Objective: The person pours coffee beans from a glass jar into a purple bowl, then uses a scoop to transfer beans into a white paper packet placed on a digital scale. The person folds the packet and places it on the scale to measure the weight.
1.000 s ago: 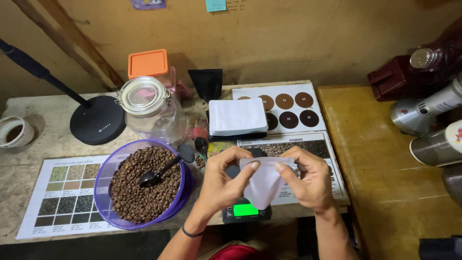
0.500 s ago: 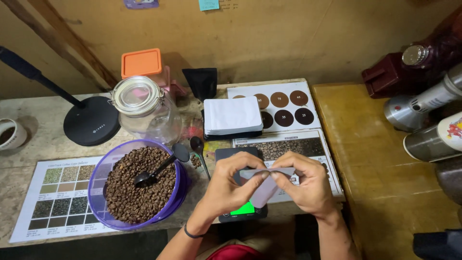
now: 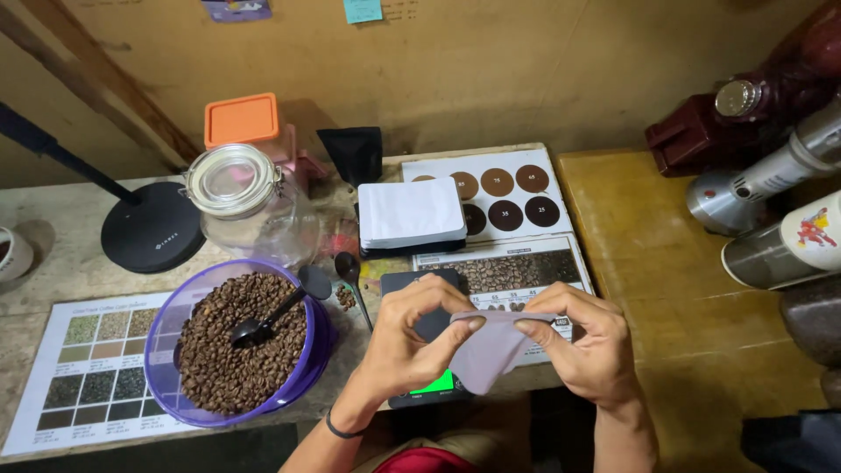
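Above the scale point(image 3: 427, 328), at 6 o'clock on the desk point(image 3: 53, 263), our left hand point(image 3: 407, 346) and right hand point(image 3: 583, 346) now pinch the pouch point(image 3: 491, 350) flat at its top edge, fingers clamped; earlier it stood upright. Bean bowl point(image 3: 236, 342) at 9 o'clock.

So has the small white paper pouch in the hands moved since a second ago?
Yes. The small white paper pouch has tipped from upright to nearly flat, its mouth lower against the black digital scale beneath it.

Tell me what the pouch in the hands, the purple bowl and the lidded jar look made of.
Pouch: seemingly matte paper or film; it bends softly between the fingertips.
Purple bowl: likely plastic, with a translucent glossy wall.
Jar: clear glass, apparently, with bright reflections.
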